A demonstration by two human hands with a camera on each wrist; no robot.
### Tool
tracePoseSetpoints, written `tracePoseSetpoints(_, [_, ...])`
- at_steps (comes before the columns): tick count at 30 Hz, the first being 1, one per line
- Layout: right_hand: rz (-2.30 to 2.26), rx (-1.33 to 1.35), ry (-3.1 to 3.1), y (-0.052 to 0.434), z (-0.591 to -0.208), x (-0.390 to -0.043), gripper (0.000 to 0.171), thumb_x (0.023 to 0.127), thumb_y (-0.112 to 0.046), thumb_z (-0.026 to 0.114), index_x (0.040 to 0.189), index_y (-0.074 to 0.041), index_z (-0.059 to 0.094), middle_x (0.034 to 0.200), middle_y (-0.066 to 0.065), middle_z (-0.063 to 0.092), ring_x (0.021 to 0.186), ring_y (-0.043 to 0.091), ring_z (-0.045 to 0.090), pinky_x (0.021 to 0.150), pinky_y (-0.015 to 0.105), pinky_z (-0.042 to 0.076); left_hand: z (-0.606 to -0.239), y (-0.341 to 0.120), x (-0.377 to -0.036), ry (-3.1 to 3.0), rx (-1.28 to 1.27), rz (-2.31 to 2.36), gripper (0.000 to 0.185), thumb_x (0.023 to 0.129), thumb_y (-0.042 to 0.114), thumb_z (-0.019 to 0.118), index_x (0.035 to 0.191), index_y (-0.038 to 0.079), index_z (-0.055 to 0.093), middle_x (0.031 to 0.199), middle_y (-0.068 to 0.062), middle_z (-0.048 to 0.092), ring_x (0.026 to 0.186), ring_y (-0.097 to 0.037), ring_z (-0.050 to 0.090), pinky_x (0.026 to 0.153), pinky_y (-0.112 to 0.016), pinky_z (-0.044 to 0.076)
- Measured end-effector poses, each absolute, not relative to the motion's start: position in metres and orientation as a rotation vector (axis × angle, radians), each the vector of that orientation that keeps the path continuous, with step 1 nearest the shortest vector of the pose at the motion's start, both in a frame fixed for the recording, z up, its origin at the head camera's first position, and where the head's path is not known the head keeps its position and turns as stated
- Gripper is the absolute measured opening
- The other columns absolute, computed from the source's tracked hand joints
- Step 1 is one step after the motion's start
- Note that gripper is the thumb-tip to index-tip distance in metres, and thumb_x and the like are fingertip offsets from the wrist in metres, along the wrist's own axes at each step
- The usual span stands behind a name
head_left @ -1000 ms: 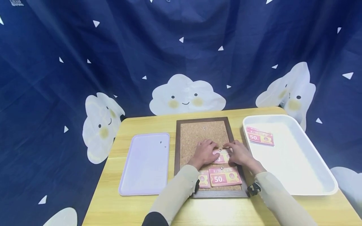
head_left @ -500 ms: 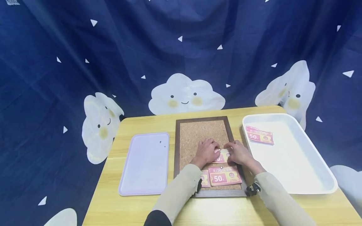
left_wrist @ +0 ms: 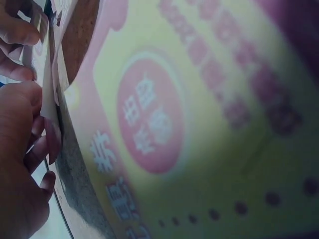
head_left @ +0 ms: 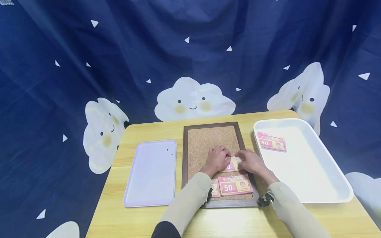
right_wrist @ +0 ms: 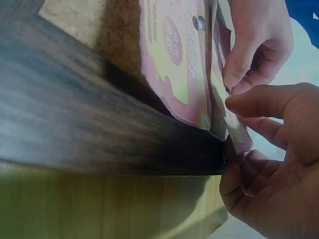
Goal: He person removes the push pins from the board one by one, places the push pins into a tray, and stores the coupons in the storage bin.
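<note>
A pink-and-yellow coupon [head_left: 231, 164] lies across the middle right of the brown-framed cork board [head_left: 200, 140]. My left hand [head_left: 218, 159] is at its upper left, fingers curled, thumb and index finger at a small thumbtack [right_wrist: 228, 89] near its top edge. My right hand [head_left: 251, 161] pinches the coupon's right end, thumb in front and fingers behind, as the right wrist view shows. Just below, another coupon [head_left: 236, 187] is fixed by a silver thumbtack [head_left: 232, 176]. To its left, one more coupon [head_left: 215, 189] is partly hidden by my left wrist.
A white tray [head_left: 306, 172] stands to the right, with a few coupons [head_left: 271, 142] at its upper left. The lilac tray [head_left: 150, 175] on the left holds small dark bits [head_left: 167, 150]. Something small and shiny [head_left: 212, 134] is at the board's top. A blue cloud-print curtain [head_left: 134, 49] hangs behind.
My left thumb and fingers have drawn in at the tack, which now hardly shows in the head view. My right hand stays on the coupon's end. The head view has shifted slightly.
</note>
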State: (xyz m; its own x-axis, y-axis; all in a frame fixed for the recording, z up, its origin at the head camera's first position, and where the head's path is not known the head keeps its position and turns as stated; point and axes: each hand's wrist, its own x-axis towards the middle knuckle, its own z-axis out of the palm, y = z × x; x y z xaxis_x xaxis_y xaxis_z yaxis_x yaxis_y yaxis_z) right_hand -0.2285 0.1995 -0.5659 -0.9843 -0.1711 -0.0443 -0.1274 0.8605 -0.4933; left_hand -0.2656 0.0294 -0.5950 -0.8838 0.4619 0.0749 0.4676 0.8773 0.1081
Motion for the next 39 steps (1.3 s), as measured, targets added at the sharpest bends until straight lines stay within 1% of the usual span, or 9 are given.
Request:
tracePoseSetpoints(4, [-0.785,-0.240,2.945,0.1987,-0.5656,-0.2281,0.039,0.062,-0.017,0.070,0.101,-0.015,0.064,0.095,0.008,0.061,0.088,0.027,0.057,0.075,0.044,0.044,-0.5959,0.0290,-0.2660,-2.975,-0.770,-0.189,0.019,0.084,0.042,0.047,0.095,0.036,0.062,0.101,0.015,0.054,0.098,-0.007,0.047,0.080,-0.031,0.035])
tracePoseSetpoints(12, [-0.798,-0.212,2.921,0.1983,-0.5656,-0.2288,0.040,0.063,-0.016,0.069,0.103,-0.015,0.064,0.095,0.008,0.062,0.087,0.026,0.058,0.072,0.043,0.045,-0.5967,0.0287,-0.2650,-2.938,-0.790,-0.199,0.019,0.086,0.040,0.046,0.093,0.034,0.063,0.098,0.014,0.054,0.093,-0.007,0.048,0.075,-0.030,0.035])
tracePoseSetpoints(21, [-0.811,-0.209,2.906,0.1991,-0.5671,-0.2302,0.039,0.064,-0.016,0.069,0.103,-0.015,0.064,0.098,0.008,0.062,0.092,0.026,0.057,0.078,0.044,0.044,-0.5982,0.0285,-0.2652,-2.918,-0.788,-0.199,0.019,0.086,0.040,0.047,0.094,0.033,0.063,0.097,0.016,0.054,0.092,-0.005,0.048,0.074,-0.029,0.036])
tracePoseSetpoints(28, [-0.819,-0.179,2.873,0.1980,-0.5669,-0.2301,0.039,0.064,-0.016,0.069,0.103,-0.017,0.063,0.099,0.007,0.061,0.092,0.026,0.056,0.077,0.044,0.044,-0.5985,0.0273,-0.2656,-2.914,-0.784,-0.211,0.018,0.085,0.040,0.047,0.093,0.034,0.062,0.095,0.017,0.054,0.089,-0.004,0.048,0.072,-0.028,0.035])
tracePoseSetpoints(35, [-0.829,-0.168,2.844,0.1988,-0.5654,-0.2302,0.040,0.066,-0.016,0.068,0.106,-0.015,0.062,0.101,0.008,0.060,0.094,0.027,0.056,0.079,0.045,0.044,-0.5965,0.0262,-0.2689,-2.886,-0.773,-0.278,0.018,0.086,0.040,0.047,0.093,0.031,0.061,0.094,0.017,0.058,0.089,-0.003,0.052,0.074,-0.028,0.041])
tracePoseSetpoints(39, [-0.843,-0.169,2.835,0.1993,-0.5641,-0.2296,0.040,0.067,-0.016,0.068,0.106,-0.015,0.062,0.101,0.009,0.060,0.095,0.028,0.056,0.080,0.045,0.043,-0.5966,0.0237,-0.2689,-2.868,-0.795,-0.319,0.017,0.084,0.040,0.049,0.092,0.032,0.062,0.093,0.018,0.059,0.088,-0.003,0.053,0.077,-0.029,0.041])
